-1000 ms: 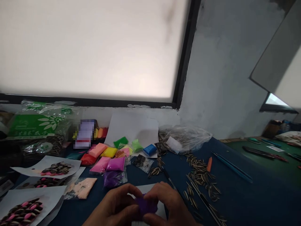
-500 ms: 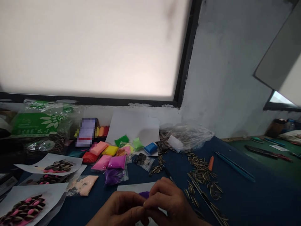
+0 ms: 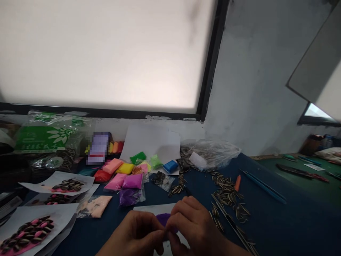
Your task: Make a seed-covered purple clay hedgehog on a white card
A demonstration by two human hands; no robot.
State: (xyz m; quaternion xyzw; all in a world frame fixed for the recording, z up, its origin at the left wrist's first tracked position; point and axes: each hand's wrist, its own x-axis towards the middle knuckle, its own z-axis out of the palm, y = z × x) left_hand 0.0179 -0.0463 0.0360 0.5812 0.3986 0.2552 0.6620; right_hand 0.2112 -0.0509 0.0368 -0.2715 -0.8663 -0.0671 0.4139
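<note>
My left hand point(image 3: 142, 231) and my right hand point(image 3: 190, 225) meet at the bottom middle of the head view, thumbs and fingertips pinched together. Whatever lies between the fingertips is too small or hidden to make out. Just behind them shows a flat purple patch that looks like modelling clay point(image 3: 163, 218). Under the hands lies a white sheet of paper point(image 3: 145, 208), mostly covered by them, with some pen marks. To the right of my right hand are scattered striped sunflower seeds point(image 3: 223, 186) and a pair of metal tweezers point(image 3: 231, 222).
Packets of coloured clay point(image 3: 132, 181) lie ahead on the blue table. At left are paper sheets bearing seed-and-pink-clay shapes point(image 3: 28, 234). A green seed bag point(image 3: 39, 137) and a phone point(image 3: 98, 147) stand behind. Blue tweezers point(image 3: 263, 186) and an orange stick point(image 3: 237, 182) lie right.
My hands stay together, fingertips still pinched, and have shifted slightly. More of the purple patch shows between them. The whole view has moved a little.
</note>
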